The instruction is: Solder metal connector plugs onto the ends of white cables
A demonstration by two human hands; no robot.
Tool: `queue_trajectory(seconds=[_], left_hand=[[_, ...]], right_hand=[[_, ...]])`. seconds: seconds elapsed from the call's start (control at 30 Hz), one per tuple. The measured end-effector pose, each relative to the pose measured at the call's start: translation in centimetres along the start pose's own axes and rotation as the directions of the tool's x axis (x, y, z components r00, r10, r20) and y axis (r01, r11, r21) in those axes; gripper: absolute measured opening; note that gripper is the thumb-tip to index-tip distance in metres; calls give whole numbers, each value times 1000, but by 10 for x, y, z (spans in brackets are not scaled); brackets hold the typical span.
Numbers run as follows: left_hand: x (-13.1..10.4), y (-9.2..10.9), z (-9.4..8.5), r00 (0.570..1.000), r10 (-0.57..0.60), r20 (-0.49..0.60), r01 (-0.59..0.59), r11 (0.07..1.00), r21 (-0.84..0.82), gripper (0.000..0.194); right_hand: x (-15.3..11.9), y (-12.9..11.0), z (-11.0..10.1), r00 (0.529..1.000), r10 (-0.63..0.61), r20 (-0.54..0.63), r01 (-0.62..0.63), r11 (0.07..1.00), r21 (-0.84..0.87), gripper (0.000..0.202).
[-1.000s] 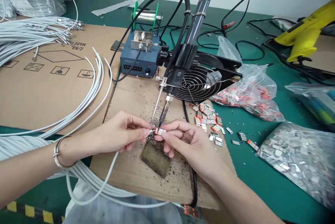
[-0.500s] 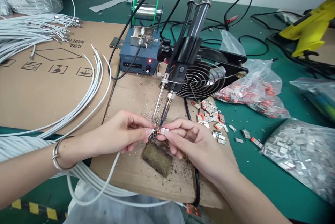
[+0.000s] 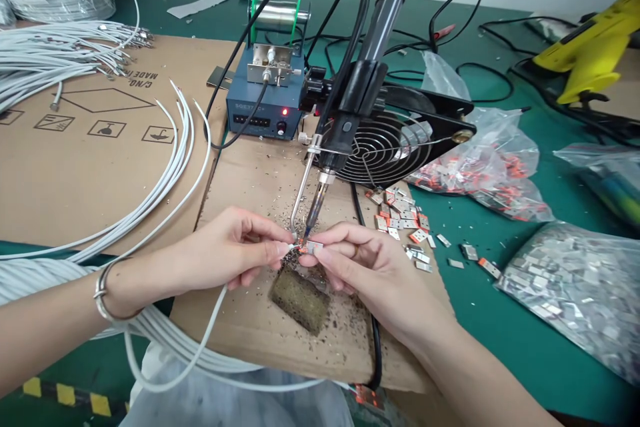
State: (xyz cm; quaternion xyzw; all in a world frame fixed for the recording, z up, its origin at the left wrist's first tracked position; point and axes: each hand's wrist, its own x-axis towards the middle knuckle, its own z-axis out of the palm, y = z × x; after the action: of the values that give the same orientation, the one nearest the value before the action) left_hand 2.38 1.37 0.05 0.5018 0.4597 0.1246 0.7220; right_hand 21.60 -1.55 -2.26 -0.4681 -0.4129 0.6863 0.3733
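Between thumb and fingers, my left hand (image 3: 245, 250) pinches the end of a white cable (image 3: 213, 320). My right hand (image 3: 357, 257) grips a small metal USB connector (image 3: 313, 248) with an orange part at its left end. Cable end and connector meet just under the tip of a soldering iron (image 3: 316, 204), which is clamped in a stand. Beside the iron, a thin bent metal tube (image 3: 301, 194) points down at the same spot. Below the hands lies a brown sponge (image 3: 300, 299). Whether the tip touches the joint is too small to tell.
A blue solder feeder (image 3: 265, 107) with a solder reel (image 3: 277, 12) stands behind, beside a black fan (image 3: 373, 147). Loose connectors (image 3: 400, 214) and bags of parts (image 3: 575, 294) are at right. White cables (image 3: 165, 194) lie on cardboard at left.
The connector in my right hand has tilted slightly, and its face looks greyer. Both hands hold nearly the same place, while the whole view has shifted a little.
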Motion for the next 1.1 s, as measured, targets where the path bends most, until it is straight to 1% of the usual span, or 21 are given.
queue_trajectory(seconds=[0.1,0.27,0.37,0.57,0.7,0.87,1.1], left_hand=[[0,-1,0,1000,-6,14,6,1000,1,17],[2,-4,0,1000,-19,-25,19,1000,21,20],[3,-4,0,999,-14,-31,14,1000,16,21],[0,-3,0,1000,8,-11,-8,1000,20,23],[0,-3,0,1000,2,-11,-2,1000,14,24],[0,-1,1,1000,-1,-24,1,1000,-2,22],[0,-1,0,1000,-2,14,2,1000,-16,21]], right_hand=[[0,0,0,1000,-10,-3,9,1000,-16,22],[1,0,3,999,21,-31,-23,999,-44,25],[2,0,3,998,32,-46,-35,998,-53,27],[1,-2,2,1000,4,-7,-4,999,-36,25],[0,-1,2,1000,7,-20,-8,1000,-28,24],[0,1,0,1000,-5,1,5,1000,-20,21],[1,-1,-1,1000,16,-16,-16,1000,-14,25]])
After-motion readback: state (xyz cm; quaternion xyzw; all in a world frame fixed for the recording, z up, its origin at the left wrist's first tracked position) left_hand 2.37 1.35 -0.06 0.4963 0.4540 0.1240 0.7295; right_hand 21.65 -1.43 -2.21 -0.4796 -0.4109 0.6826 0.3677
